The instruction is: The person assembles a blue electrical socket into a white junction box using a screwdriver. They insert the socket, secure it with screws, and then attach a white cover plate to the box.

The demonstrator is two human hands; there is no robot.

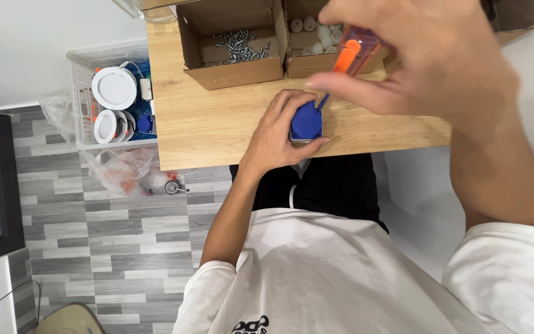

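Head view, left to right: a white slatted plastic basket (81, 86) on the grey plank floor holds round white lamp discs (114, 88). On the pale wood-grain desk (217, 124), an open cardboard box (230, 68) carries loose metal screws (237, 46). The left hand (279, 133) cups a small blue rounded block (306, 121) near the desk's front edge. The right hand (428, 62), blurred, pinches a translucent orange-handled screwdriver (353, 52) whose tip touches the block.

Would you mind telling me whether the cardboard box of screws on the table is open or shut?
Open: the cardboard box has its flaps folded back, and the screws show loose inside.
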